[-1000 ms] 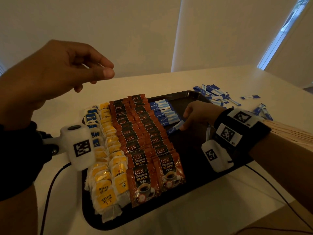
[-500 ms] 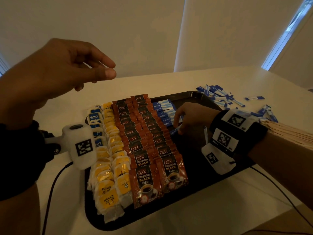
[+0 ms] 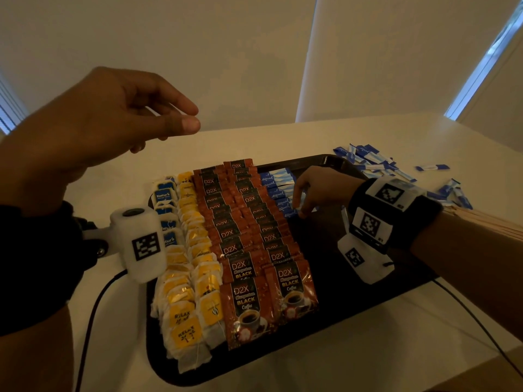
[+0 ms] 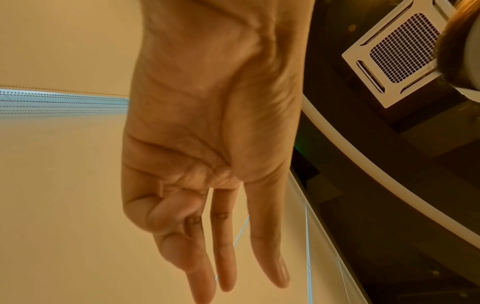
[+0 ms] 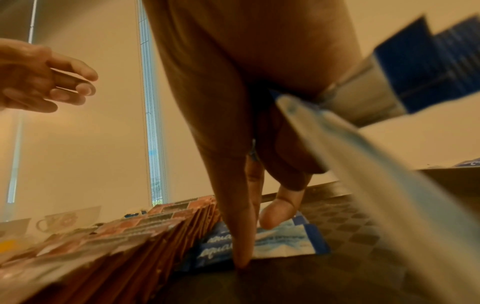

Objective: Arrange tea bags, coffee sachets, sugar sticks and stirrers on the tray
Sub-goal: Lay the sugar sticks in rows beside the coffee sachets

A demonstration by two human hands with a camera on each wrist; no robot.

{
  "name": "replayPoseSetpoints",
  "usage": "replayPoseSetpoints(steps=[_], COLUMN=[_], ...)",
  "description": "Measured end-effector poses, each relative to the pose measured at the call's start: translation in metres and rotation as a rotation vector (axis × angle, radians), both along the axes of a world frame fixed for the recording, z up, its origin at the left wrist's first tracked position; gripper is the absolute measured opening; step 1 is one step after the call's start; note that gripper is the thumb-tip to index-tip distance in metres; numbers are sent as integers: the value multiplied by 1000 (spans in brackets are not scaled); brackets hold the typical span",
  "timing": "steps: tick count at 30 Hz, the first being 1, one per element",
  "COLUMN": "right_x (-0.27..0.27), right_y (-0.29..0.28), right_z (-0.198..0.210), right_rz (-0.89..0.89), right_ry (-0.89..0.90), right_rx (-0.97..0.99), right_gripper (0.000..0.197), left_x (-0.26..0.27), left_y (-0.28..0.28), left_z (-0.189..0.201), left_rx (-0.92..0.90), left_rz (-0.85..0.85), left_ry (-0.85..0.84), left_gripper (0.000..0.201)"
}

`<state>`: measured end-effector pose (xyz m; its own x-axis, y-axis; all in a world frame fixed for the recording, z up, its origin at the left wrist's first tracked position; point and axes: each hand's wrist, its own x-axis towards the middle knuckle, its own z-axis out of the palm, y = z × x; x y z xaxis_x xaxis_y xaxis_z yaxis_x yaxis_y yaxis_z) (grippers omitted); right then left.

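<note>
Placing step: the right hand is down on the tray, its fingertips on the near end of the sugar stick row.
Just changed: a second ago this hand held one stick out over bare tray, apart from the row; now its fingers sit at the row's front edge and that stick lies flat under them, pressed against the coffee sachets.
Right fingers: index straight and pressing down, another fingertip resting on the newest sachet; further back in the hand, spare sugar sticks are tucked under curled fingers.
Left hand: the left hand hovers above the tray's far left corner as before, fingers loosely extended, holding nothing.
Beyond the fingers: tea bags fill the two columns left of the coffee.
Behind the right wrist: loose sugar sticks lie on the table, and wooden stirrers show beside the forearm, not yet on the tray.
Meaning: judging by this, the sugar column has grown by one; most of it and all the stirrers remain.
</note>
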<state>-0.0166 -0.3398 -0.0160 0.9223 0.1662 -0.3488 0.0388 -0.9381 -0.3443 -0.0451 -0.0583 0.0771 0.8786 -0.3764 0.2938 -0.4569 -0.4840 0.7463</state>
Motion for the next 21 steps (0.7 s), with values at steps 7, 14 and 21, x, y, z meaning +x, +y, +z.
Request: replayPoseSetpoints(steps=[7, 14, 21], right_x=[-5, -48, -93], right_y=[-1, -3, 9], right_z=[8, 48, 42], right_rz=[-8, -399, -358], right_ry=[-46, 111, 101], right_rx=[98, 1223, 1973], right_gripper=[27, 23, 30], left_x=[-6, -24, -90], left_y=[-4, -35, -90], left_z=[3, 3, -14], left_rx=[11, 50, 299], left_rz=[9, -7, -120], left_ry=[3, -8, 95], left_gripper=[70, 38, 49])
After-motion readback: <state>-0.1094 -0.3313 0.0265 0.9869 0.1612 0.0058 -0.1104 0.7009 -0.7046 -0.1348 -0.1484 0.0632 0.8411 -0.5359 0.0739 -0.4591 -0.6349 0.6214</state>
